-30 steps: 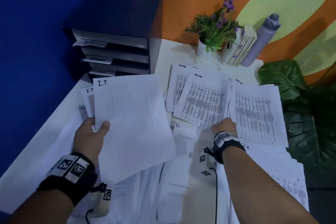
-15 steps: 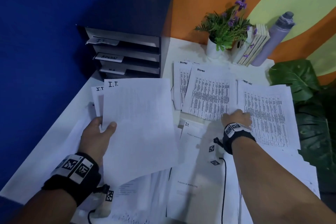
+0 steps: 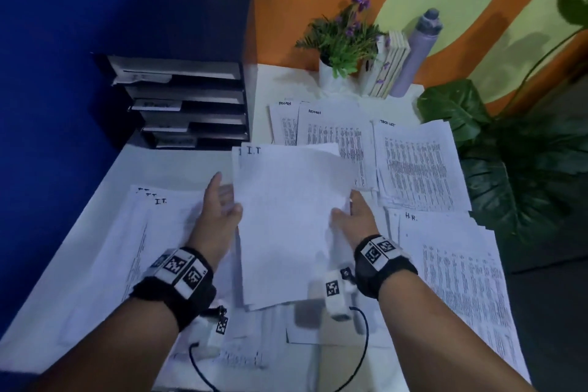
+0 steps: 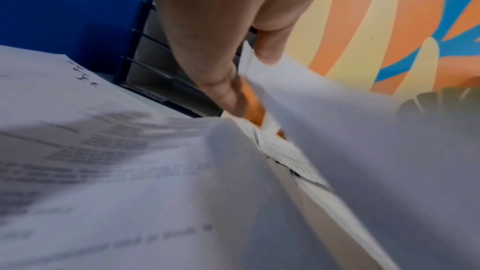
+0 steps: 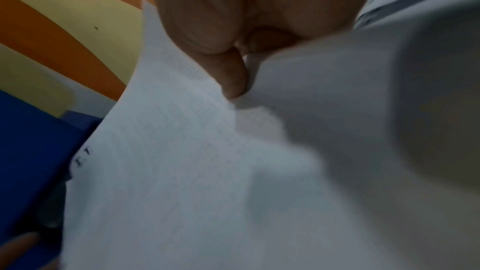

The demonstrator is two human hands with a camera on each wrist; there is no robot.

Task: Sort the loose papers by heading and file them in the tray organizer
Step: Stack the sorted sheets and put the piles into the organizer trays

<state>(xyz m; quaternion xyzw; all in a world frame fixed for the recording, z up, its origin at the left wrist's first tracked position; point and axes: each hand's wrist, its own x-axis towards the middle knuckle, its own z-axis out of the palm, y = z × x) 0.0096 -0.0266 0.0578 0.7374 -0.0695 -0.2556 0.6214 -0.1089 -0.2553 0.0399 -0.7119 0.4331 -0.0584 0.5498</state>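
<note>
Both hands hold a thin stack of white I.T. papers above the middle of the table. My left hand pinches the stack's left edge, thumb on top and fingers underneath. In the left wrist view the thumb presses the sheet. My right hand pinches the right edge, and its thumb lies on the paper. The dark tray organizer with labelled shelves stands at the back left. Another I.T. pile lies on the table to the left.
ADMIN sheets, a task list pile and H.R. sheets lie to the right. A potted plant, books and a grey bottle stand at the back. Big leaves overhang the right edge.
My left hand has carried the I.T. sheets right, to the table's middle. The right hand has left the ADMIN sheets and taken hold of the stack's right edge.
</note>
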